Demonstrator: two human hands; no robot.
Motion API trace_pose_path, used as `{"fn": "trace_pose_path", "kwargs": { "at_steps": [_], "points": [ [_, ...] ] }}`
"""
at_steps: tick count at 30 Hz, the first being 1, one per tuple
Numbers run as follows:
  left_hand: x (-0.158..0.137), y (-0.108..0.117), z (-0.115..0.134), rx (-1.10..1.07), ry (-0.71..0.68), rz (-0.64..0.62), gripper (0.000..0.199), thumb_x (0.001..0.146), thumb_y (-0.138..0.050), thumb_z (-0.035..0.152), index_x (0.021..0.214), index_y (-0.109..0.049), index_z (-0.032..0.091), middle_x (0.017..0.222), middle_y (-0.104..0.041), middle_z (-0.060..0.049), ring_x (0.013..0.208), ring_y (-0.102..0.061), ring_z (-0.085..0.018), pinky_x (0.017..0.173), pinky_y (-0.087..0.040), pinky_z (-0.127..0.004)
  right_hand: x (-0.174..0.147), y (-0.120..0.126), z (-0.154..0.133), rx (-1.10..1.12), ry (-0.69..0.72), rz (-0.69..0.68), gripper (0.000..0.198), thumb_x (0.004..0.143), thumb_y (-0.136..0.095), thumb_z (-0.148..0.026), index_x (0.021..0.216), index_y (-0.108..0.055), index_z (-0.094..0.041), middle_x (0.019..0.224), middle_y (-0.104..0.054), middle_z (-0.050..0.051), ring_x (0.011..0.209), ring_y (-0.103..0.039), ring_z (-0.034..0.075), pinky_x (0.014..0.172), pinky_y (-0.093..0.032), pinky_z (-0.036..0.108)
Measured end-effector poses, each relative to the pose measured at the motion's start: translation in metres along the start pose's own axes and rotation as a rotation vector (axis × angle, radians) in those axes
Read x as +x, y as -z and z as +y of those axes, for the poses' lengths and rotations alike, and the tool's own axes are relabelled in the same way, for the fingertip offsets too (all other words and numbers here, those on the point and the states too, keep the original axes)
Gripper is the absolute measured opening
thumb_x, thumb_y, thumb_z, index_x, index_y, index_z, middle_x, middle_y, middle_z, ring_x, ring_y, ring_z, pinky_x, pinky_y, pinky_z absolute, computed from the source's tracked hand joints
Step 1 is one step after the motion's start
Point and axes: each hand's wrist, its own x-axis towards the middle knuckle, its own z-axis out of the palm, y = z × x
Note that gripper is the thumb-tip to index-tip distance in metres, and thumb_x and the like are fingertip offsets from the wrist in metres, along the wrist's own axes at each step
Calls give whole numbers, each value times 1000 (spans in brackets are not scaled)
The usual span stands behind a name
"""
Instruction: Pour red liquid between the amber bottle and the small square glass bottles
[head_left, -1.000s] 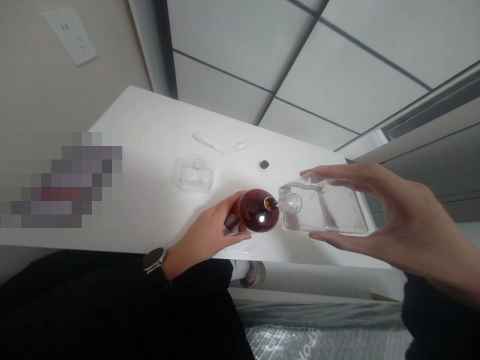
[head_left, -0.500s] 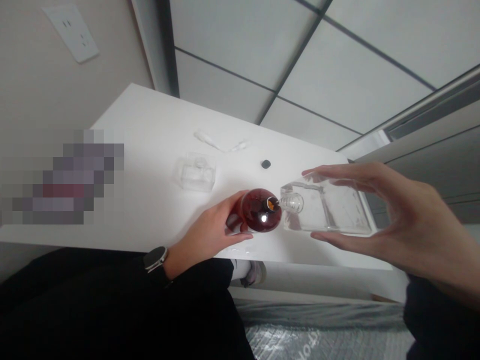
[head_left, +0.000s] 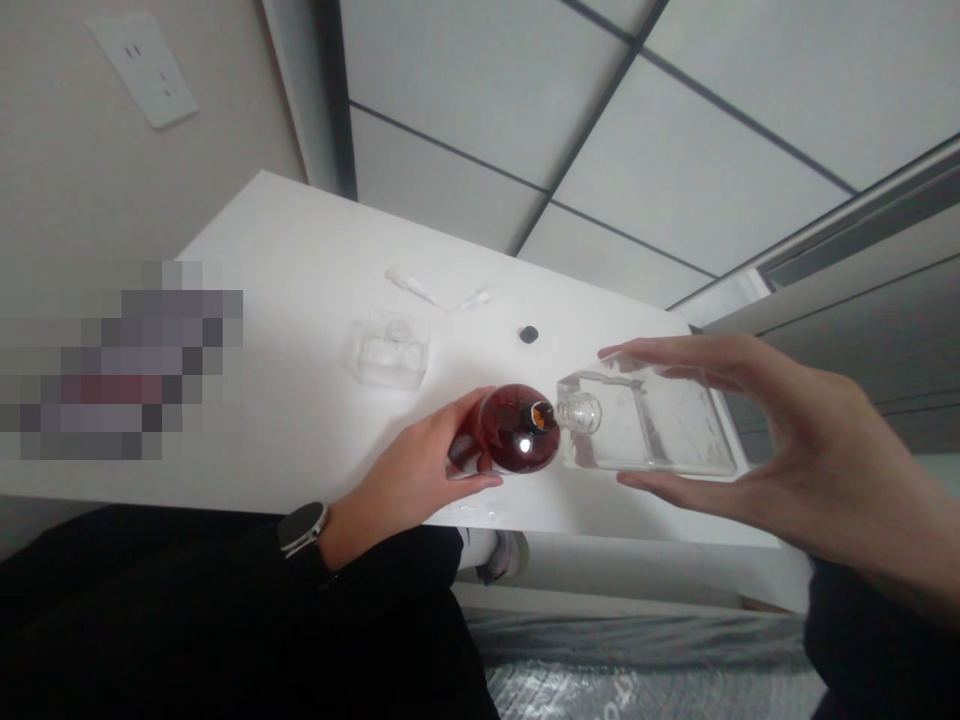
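My left hand (head_left: 420, 455) is wrapped round an amber glass bottle (head_left: 506, 440), whose uncapped mouth faces up toward me. In my right hand (head_left: 795, 430) is a clear square glass bottle (head_left: 649, 415), tipped on its side and gripped between thumb and fingers. Its neck (head_left: 581, 411) points left and meets or nearly touches the amber bottle's mouth. Whether liquid is running between them I cannot make out. On the table behind, a small black cap (head_left: 529, 334) lies apart from both bottles.
A clear square container (head_left: 394, 350) stands on the white table (head_left: 292, 310) left of the bottles. Behind it lies a pale, translucent thin item (head_left: 439, 288). Small wet-looking drops (head_left: 480, 508) show at the table's near edge. A pixelated object (head_left: 135, 370) is at the left.
The view has shifted slightly. Both hands keep their grips, and the clear bottle's neck stays at the amber bottle's mouth.
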Motion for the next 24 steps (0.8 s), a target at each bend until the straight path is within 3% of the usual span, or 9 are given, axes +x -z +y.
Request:
{"fn": "trace_pose_path", "kwargs": {
  "at_steps": [14,24],
  "points": [
    [1,-2,-4,-22,30,8,76,80,-87,27,149,-55,32,145,-70,-6,127,-71,-31,107,-58,-48,5,2,-2,-50,70,-11,58,81,-86,-39,133,-62,-32,129,-79,5,111,-80,31,91,-68,43],
    [1,-1,-5,12,13,5,80,81,-87,27,152,-51,30,148,-69,-9,131,-69,-32,112,-55,-51,4,1,-2,-30,47,-18,62,81,-87,-45,136,-61,-38,133,-78,2,112,-79,32,94,-68,45]
  ]
}}
